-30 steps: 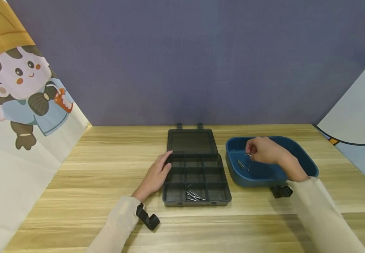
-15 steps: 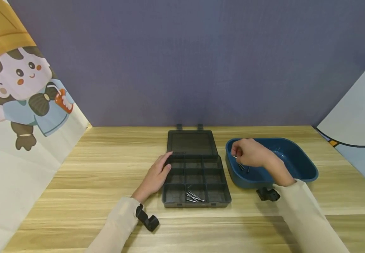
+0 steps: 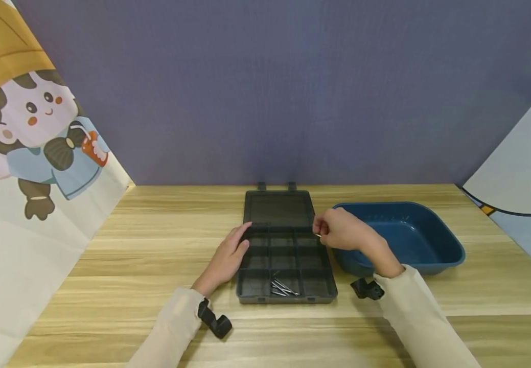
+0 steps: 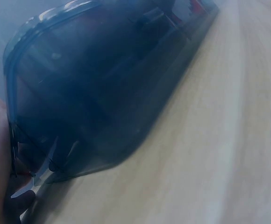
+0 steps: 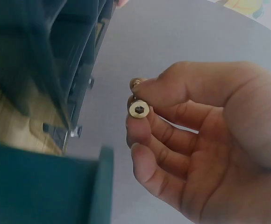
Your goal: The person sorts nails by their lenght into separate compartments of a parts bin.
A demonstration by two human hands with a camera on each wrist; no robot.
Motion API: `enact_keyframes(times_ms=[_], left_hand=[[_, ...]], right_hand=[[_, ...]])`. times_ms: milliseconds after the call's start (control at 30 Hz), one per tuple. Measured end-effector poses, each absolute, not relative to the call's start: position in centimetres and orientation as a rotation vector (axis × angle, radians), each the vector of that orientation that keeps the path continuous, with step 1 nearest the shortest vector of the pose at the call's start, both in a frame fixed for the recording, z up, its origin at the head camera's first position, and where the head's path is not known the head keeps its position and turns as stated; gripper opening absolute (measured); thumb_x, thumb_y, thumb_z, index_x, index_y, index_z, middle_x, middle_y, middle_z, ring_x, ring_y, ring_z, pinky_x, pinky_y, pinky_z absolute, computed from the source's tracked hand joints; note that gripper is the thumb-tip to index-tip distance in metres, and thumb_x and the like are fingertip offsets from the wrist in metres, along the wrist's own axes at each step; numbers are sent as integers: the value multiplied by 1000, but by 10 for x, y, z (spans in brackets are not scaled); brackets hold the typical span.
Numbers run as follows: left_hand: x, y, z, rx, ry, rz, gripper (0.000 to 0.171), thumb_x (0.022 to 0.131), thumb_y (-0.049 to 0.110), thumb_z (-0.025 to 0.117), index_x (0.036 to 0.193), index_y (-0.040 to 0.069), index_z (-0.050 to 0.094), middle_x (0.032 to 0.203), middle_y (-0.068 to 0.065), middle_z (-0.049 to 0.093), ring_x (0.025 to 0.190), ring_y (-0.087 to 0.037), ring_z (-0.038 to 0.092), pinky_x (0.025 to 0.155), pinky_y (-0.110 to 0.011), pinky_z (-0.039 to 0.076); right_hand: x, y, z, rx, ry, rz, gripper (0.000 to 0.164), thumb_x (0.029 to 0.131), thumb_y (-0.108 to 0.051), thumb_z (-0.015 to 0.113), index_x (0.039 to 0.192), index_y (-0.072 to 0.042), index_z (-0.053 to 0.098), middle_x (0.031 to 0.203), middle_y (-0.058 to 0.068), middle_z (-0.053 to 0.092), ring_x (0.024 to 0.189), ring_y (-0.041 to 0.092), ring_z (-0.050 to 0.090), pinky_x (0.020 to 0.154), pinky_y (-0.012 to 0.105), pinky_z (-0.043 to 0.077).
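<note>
My right hand (image 3: 344, 230) pinches a brass-coloured screw between thumb and fingertips, above the right side of a dark translucent compartment box (image 3: 287, 299). In the right wrist view the screw (image 5: 139, 110) shows a flat round head with a hex socket; its shaft is mostly hidden by the fingers. Several silver screws or nails (image 3: 284, 287) lie in the front middle compartment. My left hand (image 3: 224, 258) rests along the box's left side, fingers extended, thumb on the rim. The left wrist view shows the box's smoky side wall (image 4: 98, 102) and part of the hand.
To the right of the box stands a blue tub (image 3: 412, 230), partly covered by my right hand and forearm. The box's lid (image 3: 279, 207) lies folded back toward the purple-grey backdrop (image 3: 288, 92). Everything stands on a wood-grain table (image 3: 164, 214).
My right hand has moved left from inside the blue tub to the compartment box's right edge, carrying the screw. My left hand and the box have stayed in place.
</note>
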State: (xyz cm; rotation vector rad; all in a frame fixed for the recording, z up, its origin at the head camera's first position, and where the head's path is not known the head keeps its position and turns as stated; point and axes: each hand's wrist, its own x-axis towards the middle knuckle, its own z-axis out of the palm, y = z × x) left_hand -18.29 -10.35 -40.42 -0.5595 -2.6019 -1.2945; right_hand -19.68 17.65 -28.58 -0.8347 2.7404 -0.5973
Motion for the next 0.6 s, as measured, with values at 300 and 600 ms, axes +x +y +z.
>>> enact_keyframes(times_ms=[300, 600], left_hand=[[-180, -102, -400, -544, -2610, -1322, 43, 101, 13, 43, 143, 4, 41, 142, -18, 45, 133, -36, 42, 109, -52, 33], [-180, -102, -401, -535, -2617, -1333, 44, 101, 13, 43, 144, 4, 40, 143, -18, 44, 134, -36, 41, 110, -52, 32]], right_hand=[[-197, 158, -290, -838, 2719, -565, 13, 86, 3, 56, 93, -4, 64, 75, 2, 57, 60, 12, 45, 58, 26, 40], [-194, 138, -295, -847, 2718, -532, 11, 85, 1, 59, 92, -5, 66, 72, -1, 56, 57, 11, 43, 57, 24, 37]])
